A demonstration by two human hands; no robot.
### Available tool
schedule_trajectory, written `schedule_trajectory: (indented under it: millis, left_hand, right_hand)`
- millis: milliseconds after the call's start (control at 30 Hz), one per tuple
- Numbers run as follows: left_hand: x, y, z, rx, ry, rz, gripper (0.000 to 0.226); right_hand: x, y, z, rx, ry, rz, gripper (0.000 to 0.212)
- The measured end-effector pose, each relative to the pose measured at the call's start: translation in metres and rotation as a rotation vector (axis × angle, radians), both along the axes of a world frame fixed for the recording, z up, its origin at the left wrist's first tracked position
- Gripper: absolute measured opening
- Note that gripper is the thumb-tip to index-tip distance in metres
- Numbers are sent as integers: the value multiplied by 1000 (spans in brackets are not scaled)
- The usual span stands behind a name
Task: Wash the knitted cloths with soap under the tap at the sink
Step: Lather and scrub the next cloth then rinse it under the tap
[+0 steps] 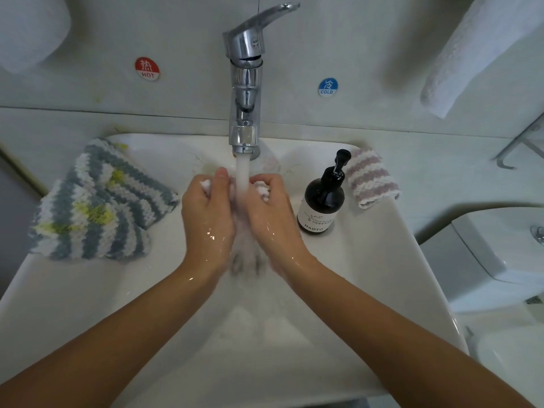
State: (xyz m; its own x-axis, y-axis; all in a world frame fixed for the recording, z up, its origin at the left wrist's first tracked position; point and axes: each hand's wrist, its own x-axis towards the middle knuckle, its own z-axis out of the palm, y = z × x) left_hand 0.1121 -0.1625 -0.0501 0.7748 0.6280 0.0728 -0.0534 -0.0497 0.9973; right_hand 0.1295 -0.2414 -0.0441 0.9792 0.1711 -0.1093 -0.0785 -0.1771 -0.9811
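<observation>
**Two hands, one cloth under the running tap**

Two bare hands meet in the stream from the single chrome tap (245,83). The left hand (207,213) and the right hand (272,214) each have fingers curled round one wet knitted cloth (245,254), which hangs blurred between them over the white sink (73,304); white tufts of it show above both sets of knuckles. Both wrists glisten with water.

Two grey, white and yellow striped cloths (97,201) lie overlapping on the sink's left rim, well apart from the hands. One pink-and-white striped cloth (372,178) is draped over the right back corner, just beside the one dark soap bottle (322,201), which stands upright on the rim with its pump on top. That makes four cloths counted, though the left pile may hide more.

Two round stickers sit on the wall: a red HOT sticker (147,68) left of the tap, a blue COLD sticker (328,87) to its right. One white towel (471,54) hangs at upper right.
</observation>
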Motion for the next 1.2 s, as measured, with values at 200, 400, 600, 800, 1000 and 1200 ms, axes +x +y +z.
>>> schedule_trajectory:
  millis: [200,400,600,800,1000,1200]
  left_hand:
    - [6,9,1,-18,19,41,14]
    - [9,17,3,-19,73,23,39]
    - [4,8,5,-81,144,-143,28]
    - [-3,-1,4,36,152,-133,10]
    - [-5,-2,4,-27,24,-46,25]
    - [-5,-3,4,-108,86,-89,31]
  right_hand:
    - [1,1,4,-35,54,34,21]
    - [2,-5,6,78,-95,23,17]
    - [6,-12,15,216,45,10,43]
    - [7,-13,16,186,104,-8,9]
    - [2,-2,6,-42,5,7,19]
    - [6,2,2,-392,-348,108,25]
